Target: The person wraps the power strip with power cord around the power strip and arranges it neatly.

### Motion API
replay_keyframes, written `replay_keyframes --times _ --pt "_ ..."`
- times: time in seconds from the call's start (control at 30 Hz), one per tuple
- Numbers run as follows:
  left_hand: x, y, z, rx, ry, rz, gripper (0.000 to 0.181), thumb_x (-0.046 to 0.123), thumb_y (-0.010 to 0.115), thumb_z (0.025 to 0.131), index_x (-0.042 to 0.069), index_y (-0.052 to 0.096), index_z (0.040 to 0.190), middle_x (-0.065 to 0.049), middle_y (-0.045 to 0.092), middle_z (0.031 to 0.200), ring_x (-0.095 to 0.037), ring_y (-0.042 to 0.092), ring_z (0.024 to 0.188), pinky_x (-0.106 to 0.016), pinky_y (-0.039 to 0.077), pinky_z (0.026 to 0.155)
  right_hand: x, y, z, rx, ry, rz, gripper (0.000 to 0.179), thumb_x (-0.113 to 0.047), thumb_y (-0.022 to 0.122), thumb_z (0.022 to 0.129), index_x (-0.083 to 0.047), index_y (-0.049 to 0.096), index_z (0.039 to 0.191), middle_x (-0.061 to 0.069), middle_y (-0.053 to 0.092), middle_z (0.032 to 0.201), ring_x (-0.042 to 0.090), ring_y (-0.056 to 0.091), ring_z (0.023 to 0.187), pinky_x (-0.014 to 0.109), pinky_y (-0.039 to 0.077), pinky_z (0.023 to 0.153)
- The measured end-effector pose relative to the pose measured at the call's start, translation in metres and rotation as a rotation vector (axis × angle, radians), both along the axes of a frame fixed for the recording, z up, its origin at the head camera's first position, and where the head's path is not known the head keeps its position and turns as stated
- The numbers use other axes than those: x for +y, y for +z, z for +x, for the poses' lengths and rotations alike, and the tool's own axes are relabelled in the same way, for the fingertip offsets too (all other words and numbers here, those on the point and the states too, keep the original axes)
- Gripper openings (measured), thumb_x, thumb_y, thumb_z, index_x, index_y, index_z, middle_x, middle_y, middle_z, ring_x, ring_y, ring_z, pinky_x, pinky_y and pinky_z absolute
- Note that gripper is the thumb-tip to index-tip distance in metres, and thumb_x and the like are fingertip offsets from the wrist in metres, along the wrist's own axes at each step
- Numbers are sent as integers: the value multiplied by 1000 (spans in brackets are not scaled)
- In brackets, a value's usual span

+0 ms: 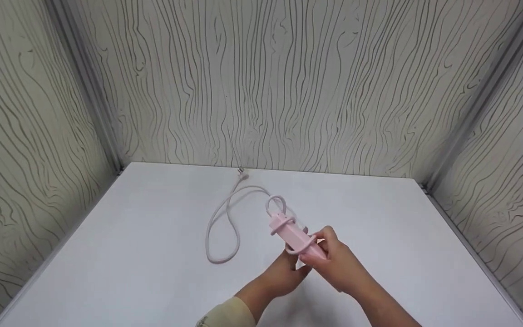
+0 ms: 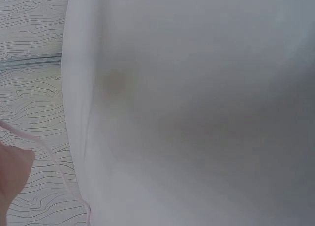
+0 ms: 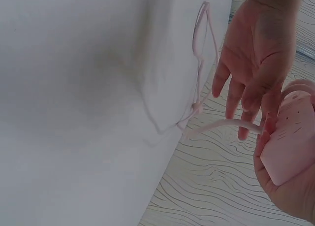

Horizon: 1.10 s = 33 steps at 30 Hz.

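A pink power strip [image 1: 294, 237], with its cord wound round it in loops, is held above the white table. My right hand [image 1: 334, 259] grips its near end, fingers and thumb round the sides. In the right wrist view the strip's slotted socket face [image 3: 290, 137] shows. My left hand [image 1: 284, 274] is under and beside the strip, its fingers partly hidden behind it. From the right wrist its fingers [image 3: 236, 95] look loosely extended, close to a stretch of cord [image 3: 224, 122]. The left wrist view catches only part of a hand [image 2: 15, 169] and some cord [image 2: 56, 167].
The remaining cord [image 1: 207, 236] lies in a long loop on the white table [image 1: 152, 218], left of the hands. Its plug [image 1: 242, 172] rests at the table's back edge. Wood-grain panels [image 1: 261, 91] stand behind and on both sides.
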<state>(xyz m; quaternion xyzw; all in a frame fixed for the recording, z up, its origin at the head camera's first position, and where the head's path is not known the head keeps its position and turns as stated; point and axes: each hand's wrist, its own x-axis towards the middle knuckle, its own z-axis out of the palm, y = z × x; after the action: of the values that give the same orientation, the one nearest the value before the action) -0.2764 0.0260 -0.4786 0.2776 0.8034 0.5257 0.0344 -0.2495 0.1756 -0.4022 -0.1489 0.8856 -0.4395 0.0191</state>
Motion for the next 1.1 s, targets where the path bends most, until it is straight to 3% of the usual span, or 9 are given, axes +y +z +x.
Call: replay_keyframes --times 0.17,0.23,0.4,0.47,0.63,0.77,0.83,0.97,1.1 --pt "-4 3 1 -29 -4 56 44 19 54 91 17 43 134 3 47 132 -13 38 126 -37 33 102 -3 2 1 -68 61 -100 48 -29 67 82 -6 40 112 8 63 85 19 56 75 33 46 65" --pt "-7 4 0 13 24 -7 34 22 53 92 16 50 125 6 54 121 -8 46 116 -33 39 97 -4 2 2 -75 75 -113 47 -28 67 82 -5 40 113 9 64 86 20 57 76 33 47 66" --pt "-20 8 -6 215 120 -251 22 24 49 94 10 59 109 5 61 92 -4 56 85 -25 48 81 -3 1 3 -85 83 -108 51 -28 68 81 -9 40 119 8 64 89 20 57 76 34 46 67" --pt "-25 10 -9 249 145 -306 24 27 47 95 10 58 107 5 61 89 -5 57 84 -26 48 81 -2 1 3 -87 70 -102 54 -28 69 81 -10 40 123 7 64 91 20 56 76 34 45 67" --pt "-36 16 -19 126 190 -212 34 32 42 97 14 50 125 1 62 109 -13 57 105 -36 44 92 -3 0 1 -87 22 -87 51 -29 70 79 -9 45 119 5 65 91 18 55 76 33 45 64" --pt "-43 18 -24 80 225 -132 31 22 42 97 10 52 124 -2 62 102 -15 58 94 -36 46 86 -3 0 2 -67 27 -47 48 -34 68 80 -16 49 121 5 63 89 19 54 76 33 44 62" --pt "-45 17 -24 70 207 -112 28 19 43 96 8 55 119 0 62 99 -12 56 90 -34 46 85 -3 -1 3 -47 40 -20 51 -37 66 81 -22 47 127 5 61 90 20 53 77 33 44 62" --pt "-40 15 -19 -39 151 -19 21 22 45 96 11 61 103 3 60 85 -7 54 79 -31 47 76 -1 -3 5 11 63 25 57 -38 65 83 -28 42 134 4 60 91 20 52 78 33 43 62" --pt "-30 13 -13 -158 167 169 27 30 49 94 19 52 119 4 59 97 -10 56 88 -34 47 82 1 -6 5 37 61 28 62 -38 65 82 -24 38 136 4 60 93 19 52 79 33 44 62"
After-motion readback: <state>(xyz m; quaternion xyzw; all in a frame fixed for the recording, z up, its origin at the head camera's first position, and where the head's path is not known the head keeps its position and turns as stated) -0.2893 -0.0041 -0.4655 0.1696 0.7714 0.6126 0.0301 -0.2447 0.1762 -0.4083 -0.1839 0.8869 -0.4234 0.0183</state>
